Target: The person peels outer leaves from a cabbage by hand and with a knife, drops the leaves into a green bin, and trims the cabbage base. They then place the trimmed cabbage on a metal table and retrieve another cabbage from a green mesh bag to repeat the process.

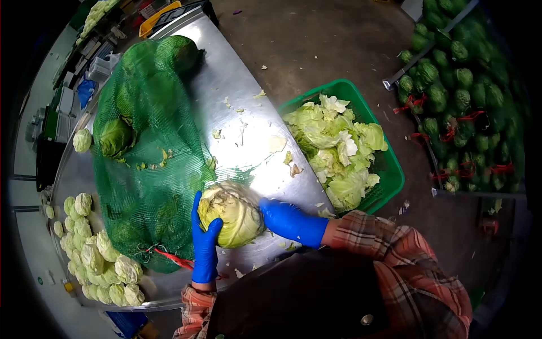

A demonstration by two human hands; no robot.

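Here, cabbage between gloved hands, left hand gripping it, right hand pressed against it.

Bench: smooth, glossy sheet metal. Net sack: coarse green mesh. Basket: green plastic. Gloves on both hands: smooth blue rubber. Sleeve: plaid cloth.

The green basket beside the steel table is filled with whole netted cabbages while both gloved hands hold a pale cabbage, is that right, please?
Not quite: the green basket holds loose trimmed leaves, not whole netted cabbages, as the head view shows. Both hands, left hand and right hand, do hold the pale cabbage.
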